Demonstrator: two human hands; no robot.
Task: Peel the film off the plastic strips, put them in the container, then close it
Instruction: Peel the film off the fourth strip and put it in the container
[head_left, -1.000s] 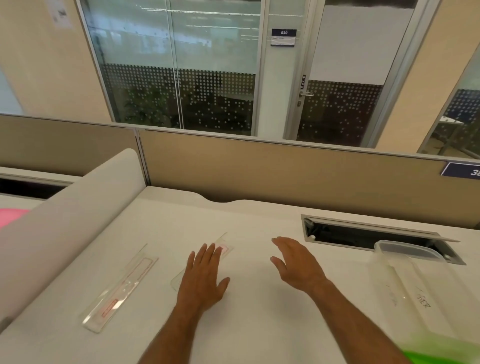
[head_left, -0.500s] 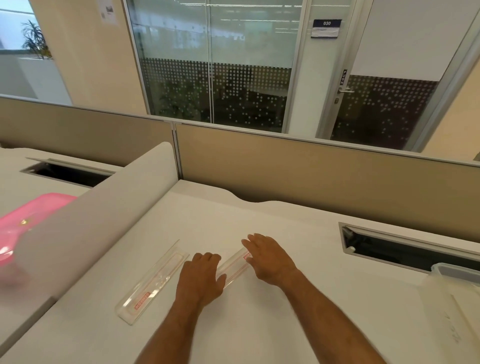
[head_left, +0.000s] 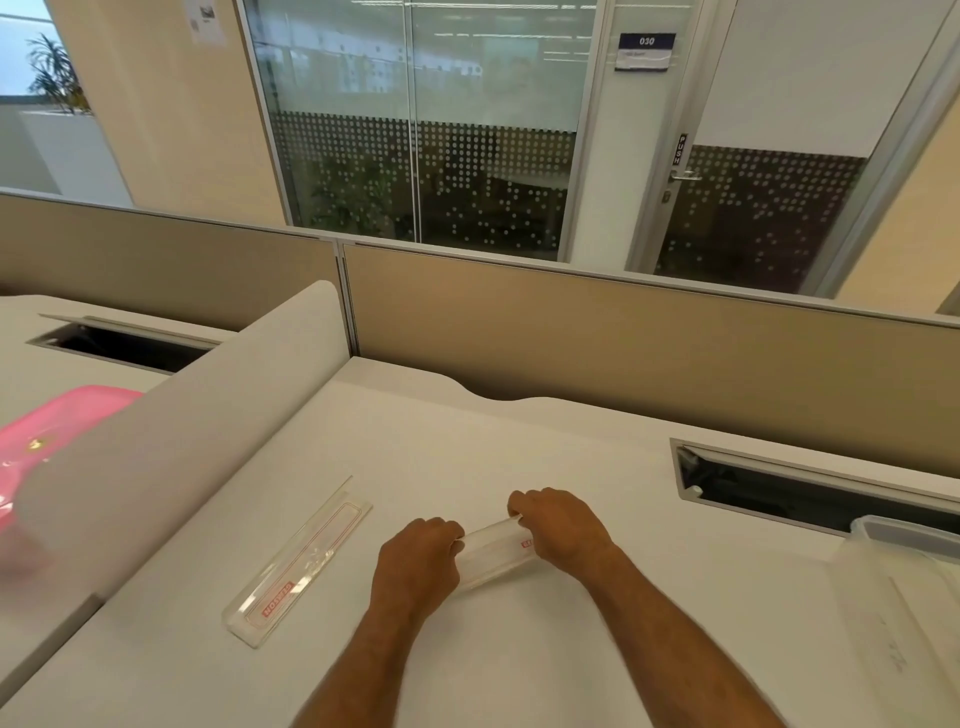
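Two clear plastic strips on the white desk (head_left: 519, 441). Held strip (head_left: 493, 553) sits mid-desk between both hands, angled, red print near its right end. Left hand (head_left: 415, 566) grip clamped on its near-left end, right hand (head_left: 563, 530) grip clamped on its far-right end, fingers curled over the edge. Second strip (head_left: 298, 564) lies flat to the left, apart from the hands, red lettering visible. Clear container (head_left: 904, 545) at right edge. Pink tray (head_left: 47, 431) far left beyond a low divider (head_left: 197, 441).

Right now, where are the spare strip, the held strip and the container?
Spare strip (head_left: 298, 564), head view, its middle.
Held strip (head_left: 493, 553), head view, span between hands.
Container (head_left: 904, 540), head view, near rim.
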